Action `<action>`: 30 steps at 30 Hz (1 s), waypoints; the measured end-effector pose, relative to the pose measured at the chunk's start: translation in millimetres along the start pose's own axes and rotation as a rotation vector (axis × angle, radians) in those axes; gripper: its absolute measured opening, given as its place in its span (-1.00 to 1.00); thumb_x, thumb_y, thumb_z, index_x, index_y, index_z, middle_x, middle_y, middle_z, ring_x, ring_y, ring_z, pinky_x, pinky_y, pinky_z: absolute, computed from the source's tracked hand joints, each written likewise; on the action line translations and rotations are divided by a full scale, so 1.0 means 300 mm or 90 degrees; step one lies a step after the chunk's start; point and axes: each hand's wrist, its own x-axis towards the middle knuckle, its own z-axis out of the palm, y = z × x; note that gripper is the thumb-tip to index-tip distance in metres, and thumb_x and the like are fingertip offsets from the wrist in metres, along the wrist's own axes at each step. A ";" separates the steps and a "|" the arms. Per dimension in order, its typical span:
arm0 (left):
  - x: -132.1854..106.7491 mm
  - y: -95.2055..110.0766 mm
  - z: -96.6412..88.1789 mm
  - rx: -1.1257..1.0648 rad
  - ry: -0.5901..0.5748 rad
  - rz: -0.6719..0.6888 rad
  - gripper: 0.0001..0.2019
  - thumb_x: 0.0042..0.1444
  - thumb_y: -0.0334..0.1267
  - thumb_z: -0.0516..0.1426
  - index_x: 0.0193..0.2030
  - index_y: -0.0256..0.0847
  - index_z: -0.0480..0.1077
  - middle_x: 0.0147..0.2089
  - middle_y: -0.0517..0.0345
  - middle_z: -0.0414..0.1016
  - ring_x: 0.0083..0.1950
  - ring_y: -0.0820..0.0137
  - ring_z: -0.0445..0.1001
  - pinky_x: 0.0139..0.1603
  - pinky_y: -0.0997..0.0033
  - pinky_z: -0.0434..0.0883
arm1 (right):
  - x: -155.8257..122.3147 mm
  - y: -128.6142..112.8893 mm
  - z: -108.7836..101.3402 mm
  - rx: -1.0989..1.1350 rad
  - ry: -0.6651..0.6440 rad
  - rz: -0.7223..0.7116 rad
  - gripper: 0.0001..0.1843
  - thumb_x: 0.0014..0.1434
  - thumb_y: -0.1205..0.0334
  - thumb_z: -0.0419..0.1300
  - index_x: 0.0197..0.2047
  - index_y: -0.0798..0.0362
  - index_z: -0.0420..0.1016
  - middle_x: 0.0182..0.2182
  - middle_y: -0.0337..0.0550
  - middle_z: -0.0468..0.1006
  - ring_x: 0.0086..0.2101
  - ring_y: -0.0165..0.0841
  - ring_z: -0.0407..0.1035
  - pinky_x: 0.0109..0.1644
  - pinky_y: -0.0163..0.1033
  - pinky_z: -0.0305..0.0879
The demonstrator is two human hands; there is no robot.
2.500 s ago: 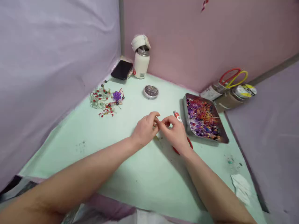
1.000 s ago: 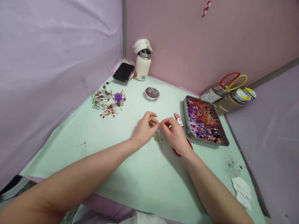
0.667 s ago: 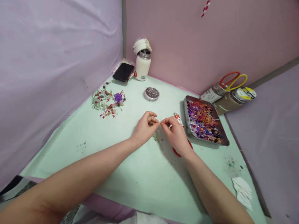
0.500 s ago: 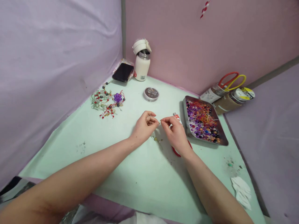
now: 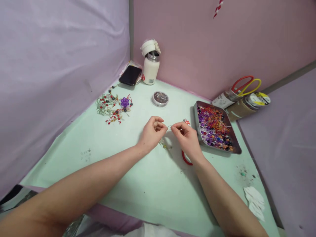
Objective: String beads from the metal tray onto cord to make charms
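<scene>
Along the left edge of the bench (image 5: 153, 184), beaded strings (image 5: 108, 103) are heaped; at the far left corner, a dark phone (image 5: 130, 75) and a white bottle (image 5: 150, 69) are set. Near the middle, a thin cord (image 5: 169, 127) is pinched between closed fingertips of the left hand (image 5: 153, 132) and, across a narrow gap, is likewise gripped by the right hand (image 5: 186, 135). By the far right corner, a metal tray (image 5: 235, 140) is filled with beads and coloured threads.

Both forearms (image 5: 98, 176) reach inward, left hand (image 5: 153, 134) and right hand (image 5: 187, 139) pinching just apart.
</scene>
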 end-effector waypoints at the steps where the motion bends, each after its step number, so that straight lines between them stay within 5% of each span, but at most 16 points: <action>1: 0.000 -0.001 0.000 0.001 0.003 -0.002 -0.73 -0.03 -0.35 0.15 -0.17 -0.16 0.22 -0.40 0.28 0.45 -0.34 0.50 0.44 -0.21 0.45 0.35 | -0.003 -0.005 0.000 -0.003 -0.006 -0.028 -0.81 0.16 0.11 0.12 -0.37 0.04 0.42 -0.39 -0.21 0.47 -0.43 -0.40 0.24 -0.32 -0.27 0.17; 9: -0.008 0.028 0.005 -0.022 -0.037 -0.020 -0.75 -0.04 -0.39 0.14 -0.20 -0.17 0.22 -0.40 0.29 0.43 -0.37 0.52 0.42 -0.25 0.47 0.34 | 0.009 0.016 -0.008 -0.020 -0.018 -0.082 -0.78 0.21 0.25 0.01 -0.24 0.01 0.50 -0.24 -0.15 0.52 -0.22 -0.33 0.37 -0.18 -0.23 0.24; 21: -0.006 0.020 0.002 -0.037 -0.038 -0.027 -0.75 -0.01 -0.33 0.16 -0.19 -0.17 0.21 -0.38 0.28 0.43 -0.35 0.50 0.43 -0.25 0.46 0.35 | 0.002 0.001 -0.013 -0.128 -0.001 -0.200 -0.88 0.21 0.27 0.09 -0.29 -0.02 0.46 -0.30 -0.17 0.52 -0.23 -0.31 0.37 -0.11 -0.17 0.24; 30: 0.001 0.020 -0.002 -0.076 -0.067 -0.049 -0.76 0.01 -0.31 0.18 -0.19 -0.18 0.24 -0.37 0.26 0.44 -0.31 0.47 0.49 -0.22 0.44 0.37 | 0.008 0.016 -0.004 -0.146 0.009 -0.197 -0.88 0.21 0.29 0.05 -0.36 0.00 0.37 -0.36 -0.18 0.47 -0.28 -0.31 0.34 -0.14 -0.17 0.23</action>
